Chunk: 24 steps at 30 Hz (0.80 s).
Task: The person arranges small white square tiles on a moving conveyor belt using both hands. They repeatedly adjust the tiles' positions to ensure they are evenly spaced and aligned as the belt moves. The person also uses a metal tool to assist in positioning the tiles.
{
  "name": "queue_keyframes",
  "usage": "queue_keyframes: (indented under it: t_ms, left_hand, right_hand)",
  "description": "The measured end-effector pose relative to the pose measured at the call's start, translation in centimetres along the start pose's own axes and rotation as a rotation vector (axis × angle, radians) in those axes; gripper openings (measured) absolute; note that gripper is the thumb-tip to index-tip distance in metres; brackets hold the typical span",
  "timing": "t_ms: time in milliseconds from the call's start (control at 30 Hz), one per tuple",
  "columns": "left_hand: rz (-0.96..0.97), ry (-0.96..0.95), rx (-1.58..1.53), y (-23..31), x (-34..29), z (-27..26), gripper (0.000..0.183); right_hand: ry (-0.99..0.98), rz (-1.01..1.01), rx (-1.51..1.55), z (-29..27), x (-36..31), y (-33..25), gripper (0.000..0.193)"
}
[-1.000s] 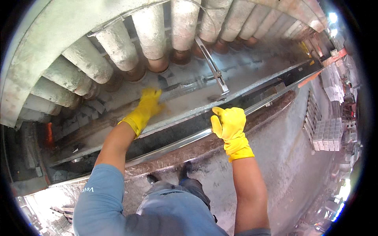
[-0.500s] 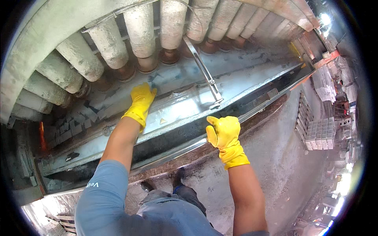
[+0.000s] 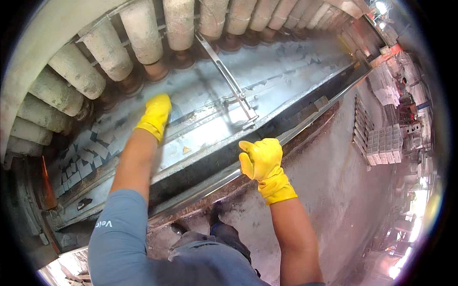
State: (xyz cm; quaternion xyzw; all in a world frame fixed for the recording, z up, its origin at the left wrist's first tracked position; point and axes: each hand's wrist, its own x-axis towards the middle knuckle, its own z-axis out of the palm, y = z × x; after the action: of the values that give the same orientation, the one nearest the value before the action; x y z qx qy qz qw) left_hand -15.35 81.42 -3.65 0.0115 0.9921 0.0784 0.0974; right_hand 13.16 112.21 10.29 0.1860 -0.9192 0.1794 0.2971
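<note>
My left hand (image 3: 155, 114), in a yellow rubber glove, reaches over a long pale grey bed (image 3: 191, 136). Its back faces up and the fingers point down out of sight, so their grip is hidden. Small flat rectangular pieces (image 3: 95, 148) lie scattered on the bed, to the left of this hand. My right hand (image 3: 261, 159), gloved the same way, is curled into a fist with the thumb at its left side; nothing sticks out of it. Close by it runs a shiny metal rail (image 3: 214, 188) along the near edge. A slotted metal bar (image 3: 226, 78) slants across the bed between and beyond my hands.
A row of thick, dusty tubes (image 3: 179, 26) hangs over the far side of the bed. Between bed and rail runs a dark trough (image 3: 186, 181). At right, a stack of light blocks (image 3: 384, 145) stands beside a wooden pallet (image 3: 362, 121) on the floor (image 3: 324, 176).
The view has turned a little, shifting the bar and stacks up and left in the picture. Both hands appear slightly farther left, and the bed looks brighter. My right hand keeps its closed shape.
</note>
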Motion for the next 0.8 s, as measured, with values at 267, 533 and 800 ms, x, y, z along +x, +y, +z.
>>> queue_keyframes:
  t_ms: [267,533,800]
  left_hand:
    - [0.446,0.177,0.071,0.3,-4.1,-0.8,0.024]
    - [0.521,0.174,0.221,1.5,-5.9,5.8,0.017]
    - [0.631,0.257,-0.103,0.0,-8.3,2.8,0.035]
  right_hand:
    - [-0.009,0.022,-0.012,0.0,-0.5,-0.2,0.025]
    - [-0.009,0.01,-0.012,0.0,-0.1,-0.3,0.023]
    - [0.023,-0.014,-0.013,0.0,0.2,-0.3,0.022]
